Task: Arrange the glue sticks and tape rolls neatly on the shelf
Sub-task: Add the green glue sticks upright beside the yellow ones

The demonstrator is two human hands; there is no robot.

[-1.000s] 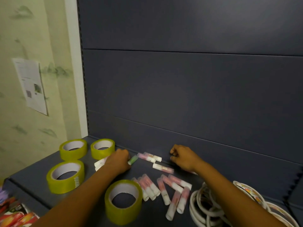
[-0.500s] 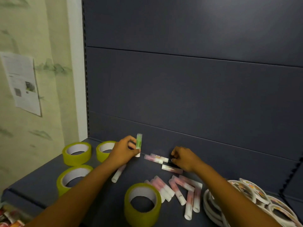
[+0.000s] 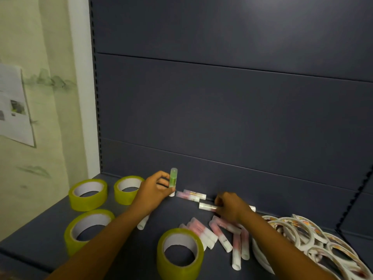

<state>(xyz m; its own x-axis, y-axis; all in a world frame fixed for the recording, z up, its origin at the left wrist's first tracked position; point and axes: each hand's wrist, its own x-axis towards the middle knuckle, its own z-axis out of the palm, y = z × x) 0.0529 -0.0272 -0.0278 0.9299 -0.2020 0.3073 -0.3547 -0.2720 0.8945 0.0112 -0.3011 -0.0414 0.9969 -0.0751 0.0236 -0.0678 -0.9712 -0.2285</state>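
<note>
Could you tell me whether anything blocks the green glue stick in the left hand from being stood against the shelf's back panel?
Nothing visible does. The left hand holds the green glue stick upright close to the back panel, with bare shelf behind it. The nearest pink glue sticks lie just to its right, not behind it.

Head camera looks forward-down, close over the shelf.
</note>
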